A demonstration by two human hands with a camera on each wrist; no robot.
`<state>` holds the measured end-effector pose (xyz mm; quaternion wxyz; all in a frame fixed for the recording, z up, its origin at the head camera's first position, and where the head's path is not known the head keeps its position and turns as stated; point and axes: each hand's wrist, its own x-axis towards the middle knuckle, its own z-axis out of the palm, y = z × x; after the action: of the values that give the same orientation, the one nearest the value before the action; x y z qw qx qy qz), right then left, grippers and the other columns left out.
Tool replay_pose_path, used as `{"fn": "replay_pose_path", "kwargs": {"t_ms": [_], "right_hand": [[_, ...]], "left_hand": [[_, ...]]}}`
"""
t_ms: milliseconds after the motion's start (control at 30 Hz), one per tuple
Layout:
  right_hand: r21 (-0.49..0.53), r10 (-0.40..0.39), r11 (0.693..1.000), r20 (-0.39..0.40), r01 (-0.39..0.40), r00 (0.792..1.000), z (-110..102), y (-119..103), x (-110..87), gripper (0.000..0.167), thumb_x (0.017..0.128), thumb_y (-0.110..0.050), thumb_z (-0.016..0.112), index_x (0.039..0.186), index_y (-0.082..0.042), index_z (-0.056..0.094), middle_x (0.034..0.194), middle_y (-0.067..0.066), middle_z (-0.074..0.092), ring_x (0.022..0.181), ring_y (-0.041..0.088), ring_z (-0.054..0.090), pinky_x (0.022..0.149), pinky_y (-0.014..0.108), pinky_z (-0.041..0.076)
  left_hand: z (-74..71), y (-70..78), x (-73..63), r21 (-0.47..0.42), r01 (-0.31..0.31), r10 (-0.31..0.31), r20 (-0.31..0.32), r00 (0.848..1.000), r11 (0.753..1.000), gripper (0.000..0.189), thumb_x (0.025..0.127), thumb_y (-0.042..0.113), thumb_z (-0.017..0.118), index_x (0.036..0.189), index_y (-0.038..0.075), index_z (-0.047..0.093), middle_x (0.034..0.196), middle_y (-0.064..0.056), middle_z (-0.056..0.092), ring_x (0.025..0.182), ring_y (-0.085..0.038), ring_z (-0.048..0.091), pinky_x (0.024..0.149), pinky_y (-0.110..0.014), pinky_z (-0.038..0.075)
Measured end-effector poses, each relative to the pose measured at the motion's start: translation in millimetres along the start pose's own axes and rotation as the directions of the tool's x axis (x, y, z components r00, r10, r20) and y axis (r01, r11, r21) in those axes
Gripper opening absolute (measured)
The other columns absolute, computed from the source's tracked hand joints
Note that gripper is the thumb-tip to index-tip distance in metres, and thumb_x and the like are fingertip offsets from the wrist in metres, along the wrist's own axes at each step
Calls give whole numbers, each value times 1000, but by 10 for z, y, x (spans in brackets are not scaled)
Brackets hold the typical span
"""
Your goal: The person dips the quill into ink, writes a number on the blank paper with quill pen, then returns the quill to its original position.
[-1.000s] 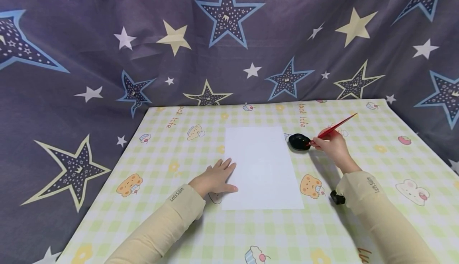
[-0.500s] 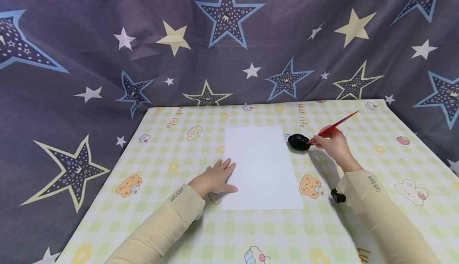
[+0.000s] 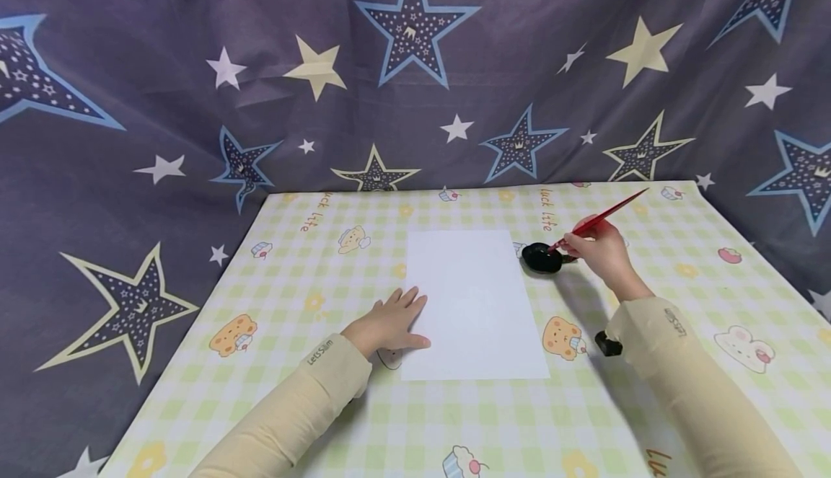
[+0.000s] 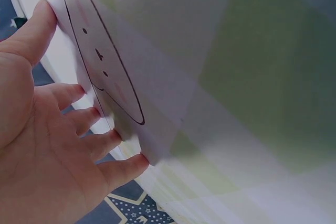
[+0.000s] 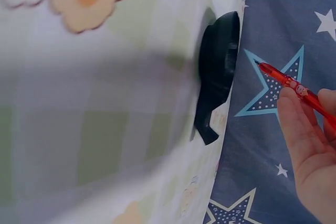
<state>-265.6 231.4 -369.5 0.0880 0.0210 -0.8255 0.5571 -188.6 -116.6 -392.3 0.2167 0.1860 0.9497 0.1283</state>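
A dark curtain [image 3: 389,121] printed with stars hangs behind the far edge of the table [image 3: 383,431], whose cover is green-and-white check with cartoon figures. On the table, between its left and right edges and short of the far edge, lies a white sheet of paper [image 3: 474,305]. Two cream sleeves, the left sleeve [image 3: 279,417] and the right sleeve [image 3: 701,399], reach in over the table.

The left hand [image 3: 387,324] has its fingers and thumb spread wide, fingertips resting on the paper's long side that faces the table's left edge. The right hand [image 3: 602,253] pinches a red pen. Beyond the paper, toward the table's far right corner, sits a shallow black dish [image 3: 541,259], near the paper but apart from it.

The red pen [image 3: 610,213] slants, its back end pointing to the far right corner; the right wrist view shows its tip above the dish, not touching. Smallest is a black object [image 3: 608,344] beside the right cuff, partly hidden; whether it rests on the table, I cannot tell.
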Motion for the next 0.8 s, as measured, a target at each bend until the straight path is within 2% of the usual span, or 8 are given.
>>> {"fn": "replay_pose_path", "kwargs": {"t_ms": [133, 400, 667, 800], "right_hand": [[12, -2, 1000, -6, 2, 1000, 43, -45, 43, 17, 88, -2, 59, 93, 9, 47, 82, 14, 63, 64, 3, 63, 67, 27, 54], [8, 2, 1000, 7, -2, 1000, 163, -175, 108, 19, 88, -4, 60, 95, 9, 47, 91, 22, 61, 65, 1, 63, 66, 22, 53], [16, 10, 1000, 7, -10, 1000, 292, -303, 168, 19, 87, -2, 60, 96, 9, 47, 81, 10, 61, 63, 3, 63, 63, 20, 52], [45, 4, 999, 18, -5, 1000, 354, -338, 193, 18, 87, 0, 59, 96, 10, 47, 80, 10, 61, 64, 4, 63, 65, 22, 53]], "left_hand": [[-9, 0, 3, -1, -5, 5, 4, 1000, 1000, 80, 87, 43, 60, 146, 6, 22, 152, -12, 11, 137, -34, 4, 106, -55, 9], [0, -17, 23, 8, -4, 4, 9, 1000, 1000, 80, 86, 45, 60, 147, 7, 22, 152, -12, 10, 137, -34, 4, 106, -55, 9], [21, -42, 37, 26, 0, 0, 10, 1000, 1000, 81, 86, 46, 59, 147, 8, 22, 152, -11, 10, 137, -33, 4, 106, -55, 10], [11, -35, 25, 23, 0, 0, 12, 1000, 1000, 81, 86, 45, 60, 147, 7, 22, 152, -11, 10, 137, -34, 4, 106, -55, 10]]}}
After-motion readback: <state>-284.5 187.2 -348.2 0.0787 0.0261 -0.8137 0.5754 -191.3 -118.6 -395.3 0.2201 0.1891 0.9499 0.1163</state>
